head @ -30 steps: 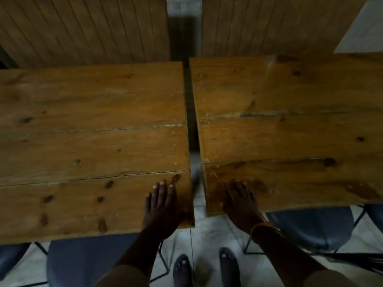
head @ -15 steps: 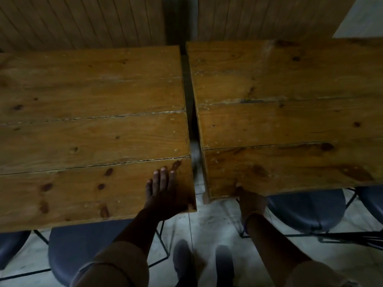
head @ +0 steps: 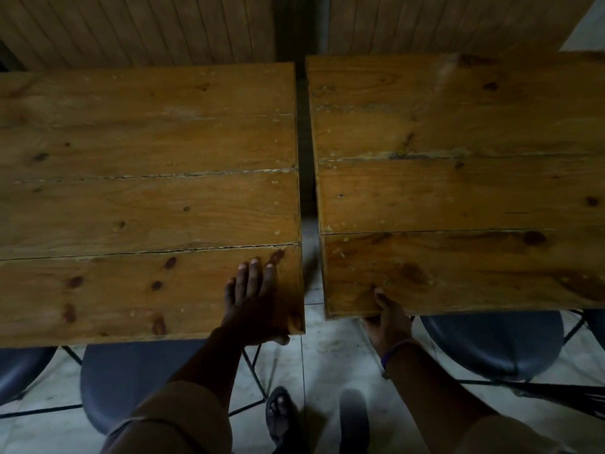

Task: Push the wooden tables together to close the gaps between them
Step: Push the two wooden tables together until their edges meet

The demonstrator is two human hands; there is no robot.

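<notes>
Two wooden plank tables stand side by side with a narrow dark gap (head: 307, 191) between them. My left hand (head: 253, 299) lies flat on the near right corner of the left table (head: 147, 198), fingers spread, thumb hooked over the front edge. My right hand (head: 388, 317) grips the front edge of the right table (head: 458, 198) near its left corner, thumb on top and fingers hidden underneath. The gap widens slightly toward me.
Dark blue chair seats (head: 491, 342) on thin black metal frames sit tucked under both tables. A wood-panelled wall (head: 137, 27) runs right behind the tables. My feet (head: 281, 417) stand on pale floor tiles below the gap.
My right hand slid off the right tabletop and now clasps its front edge from below. My left hand stays flat on the left table. The view has shifted slightly.
</notes>
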